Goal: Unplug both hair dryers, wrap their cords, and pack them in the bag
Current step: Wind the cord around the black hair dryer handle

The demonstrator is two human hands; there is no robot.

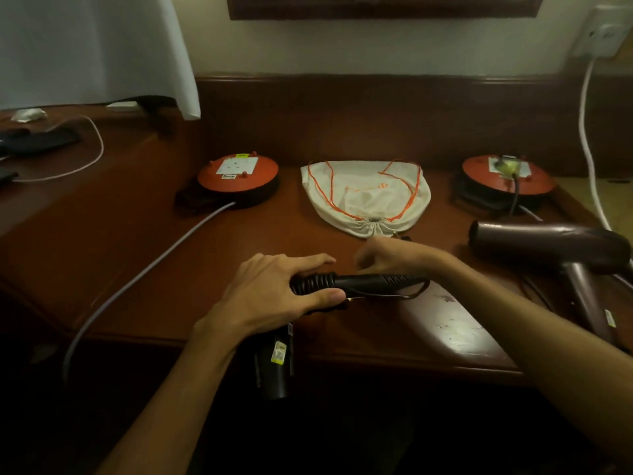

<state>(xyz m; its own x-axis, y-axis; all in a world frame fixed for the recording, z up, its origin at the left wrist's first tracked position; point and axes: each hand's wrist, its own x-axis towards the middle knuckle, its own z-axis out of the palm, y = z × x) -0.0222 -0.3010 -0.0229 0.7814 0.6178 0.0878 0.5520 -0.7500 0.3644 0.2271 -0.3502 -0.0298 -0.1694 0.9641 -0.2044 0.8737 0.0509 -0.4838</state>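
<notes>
My left hand point(274, 293) grips a black hair dryer point(370, 281) at the desk's front edge; its barrel hangs below my wrist, and its thin cord loops along the handle. My right hand point(387, 255) hovers just behind the handle, blurred, with curled fingers; whether it holds the cord is unclear. A maroon hair dryer point(548, 241) lies at the right, its black cord running to a plug point(507, 169) in the right orange cord reel point(479, 168). A white drawstring bag point(366, 197) with orange strings lies flat at the centre back, its mouth gathered toward me.
A second orange cord reel point(236, 181) sits at the back left with a grey cable point(144, 272) running off the desk's front. A white cable point(587, 138) hangs from a wall socket point(603, 32) at the right. Dark items and a white wire point(99, 145) lie far left.
</notes>
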